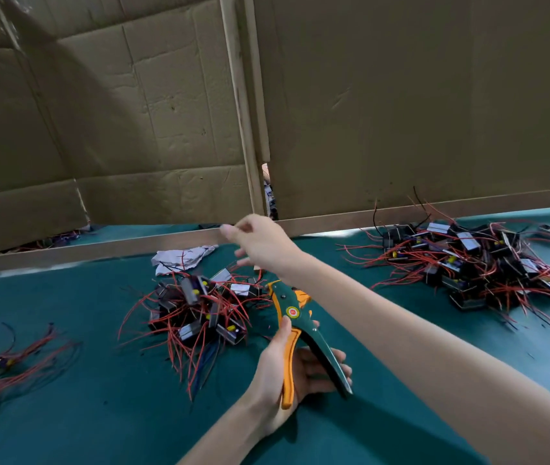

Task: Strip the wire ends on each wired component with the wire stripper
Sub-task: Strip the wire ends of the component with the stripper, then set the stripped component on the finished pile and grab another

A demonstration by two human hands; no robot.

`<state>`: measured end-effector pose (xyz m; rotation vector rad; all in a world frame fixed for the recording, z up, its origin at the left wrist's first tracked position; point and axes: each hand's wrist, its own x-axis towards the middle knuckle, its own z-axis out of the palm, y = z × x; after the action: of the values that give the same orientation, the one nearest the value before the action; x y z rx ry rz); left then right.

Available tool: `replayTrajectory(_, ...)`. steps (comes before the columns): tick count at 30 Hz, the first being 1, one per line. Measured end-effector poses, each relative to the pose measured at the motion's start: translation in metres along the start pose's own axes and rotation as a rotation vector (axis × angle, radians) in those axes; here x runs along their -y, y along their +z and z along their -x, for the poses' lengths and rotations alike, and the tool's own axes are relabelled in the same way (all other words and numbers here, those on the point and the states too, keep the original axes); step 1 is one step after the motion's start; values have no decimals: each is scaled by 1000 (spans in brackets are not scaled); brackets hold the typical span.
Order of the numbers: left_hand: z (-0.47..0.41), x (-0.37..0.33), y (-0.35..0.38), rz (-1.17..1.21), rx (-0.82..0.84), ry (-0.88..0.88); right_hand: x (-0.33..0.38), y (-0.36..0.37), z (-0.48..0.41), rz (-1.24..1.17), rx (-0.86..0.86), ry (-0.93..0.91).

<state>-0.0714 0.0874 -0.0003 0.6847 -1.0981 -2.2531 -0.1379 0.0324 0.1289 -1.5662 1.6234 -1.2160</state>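
My left hand (295,374) grips the green and orange wire stripper (295,317) by its handles, jaws pointing away from me. A pile of black wired components with red wires (200,310) lies just left of the stripper. My right hand (257,239) hovers above and behind that pile with relaxed fingers and holds nothing. A larger pile of the same components (478,263) lies at the right, and a few loose wired parts (2,367) at the left edge.
Everything lies on a green table mat (116,414). Tall cardboard walls (401,112) close off the back, with a low cardboard strip (99,248) along their foot. A crumpled white paper (179,258) lies behind the middle pile.
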Motion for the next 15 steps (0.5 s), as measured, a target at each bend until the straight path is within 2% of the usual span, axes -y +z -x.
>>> replayTrajectory(2,-3,1,-2,37,2,1,-17,-1,11,93,-85,-68)
replayTrajectory(6,-6,1,-7,134,87,-10,-58,-17,49,94,-421,-257)
replayTrajectory(9,-6,-5,-10,211,126,4,-86,-25,80,53,-589,-258)
replayTrajectory(11,-9,-6,-12,172,143,27,-101,-24,96,30,-495,-73)
replayTrajectory(13,-9,-5,-12,98,163,19,-108,-24,104,-27,-203,186)
replayTrajectory(15,-9,-3,-13,27,173,7,-108,-26,106,-240,46,318)
